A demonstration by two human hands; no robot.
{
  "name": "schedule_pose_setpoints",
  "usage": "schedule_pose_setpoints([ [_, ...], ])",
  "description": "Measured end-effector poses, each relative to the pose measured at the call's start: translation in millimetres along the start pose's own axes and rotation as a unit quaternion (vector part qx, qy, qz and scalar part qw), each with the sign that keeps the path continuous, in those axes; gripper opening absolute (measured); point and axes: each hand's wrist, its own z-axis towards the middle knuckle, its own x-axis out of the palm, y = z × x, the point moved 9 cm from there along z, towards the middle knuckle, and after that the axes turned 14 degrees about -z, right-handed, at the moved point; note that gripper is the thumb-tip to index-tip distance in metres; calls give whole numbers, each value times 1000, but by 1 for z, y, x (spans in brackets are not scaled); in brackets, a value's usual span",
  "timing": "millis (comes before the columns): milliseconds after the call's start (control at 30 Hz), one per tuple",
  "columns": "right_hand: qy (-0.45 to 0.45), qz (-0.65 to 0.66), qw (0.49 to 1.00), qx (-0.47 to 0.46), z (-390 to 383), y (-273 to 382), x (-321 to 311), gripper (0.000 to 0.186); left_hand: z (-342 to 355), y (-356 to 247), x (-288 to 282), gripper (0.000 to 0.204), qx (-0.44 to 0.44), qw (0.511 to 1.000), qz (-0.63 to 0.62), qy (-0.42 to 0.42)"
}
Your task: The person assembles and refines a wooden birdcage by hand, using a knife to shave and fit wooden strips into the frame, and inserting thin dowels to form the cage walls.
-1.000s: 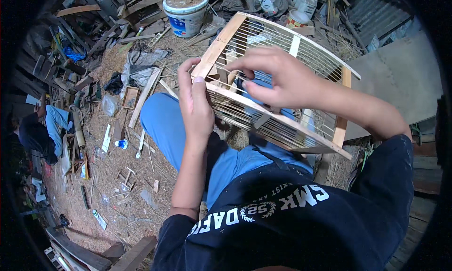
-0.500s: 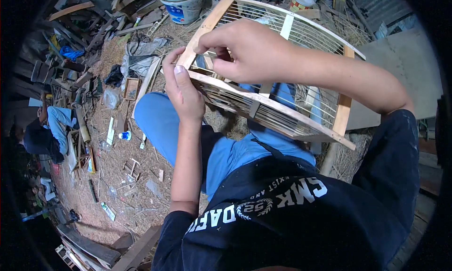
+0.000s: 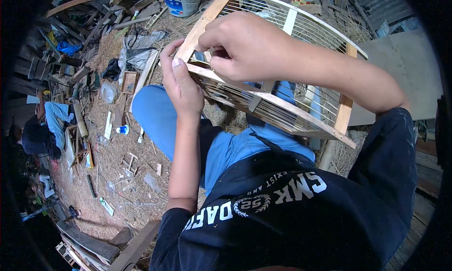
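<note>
A pale wooden birdcage [image 3: 343, 114] with thin closely set bars rests tilted over my lap. My left hand [image 3: 185, 94] is wrapped round its near left corner, the thumb lying on the edge and the fingers on the outer side. Reaching across the top, my right hand [image 3: 249, 45] has its fingers curled in a pinch beside the left end board [image 3: 207, 21], close to that corner. Whatever the right fingertips hold, if anything, is hidden behind the hand.
A white and blue bucket [image 3: 181, 1] stands beyond the cage. Wood scraps, a small wooden tray [image 3: 129, 82] and a blue-white container [image 3: 123, 129] litter the floor at left. Another person [image 3: 40, 134] sits at far left. A large flat panel [image 3: 400, 73] lies at right.
The cage and both hands sit slightly higher in the picture as the view shifts. My right hand stays at the corner with its fingers bent; my left hand keeps its grip.
</note>
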Motion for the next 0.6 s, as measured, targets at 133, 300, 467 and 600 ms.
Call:
schedule_pose_setpoints([
  [133, -19, -7, 1000, -5, 0, 2, -3, 22, 1, -2, 0, 47, 14, 1000, 4, 1],
  [300, 35, -24, 999, -1, 1, 6, -2, 18, 0, -4, 0, 48, 15, 1000, 5, -2],
  [467, 47, -48, 998, -5, 2, 8, -4, 17, 1, -5, -2, 45, 39, 999, 9, -2],
  [600, 30, -64, 998, -6, 3, 9, -7, 20, 0, -5, -3, 46, 38, 999, 12, 2],
])
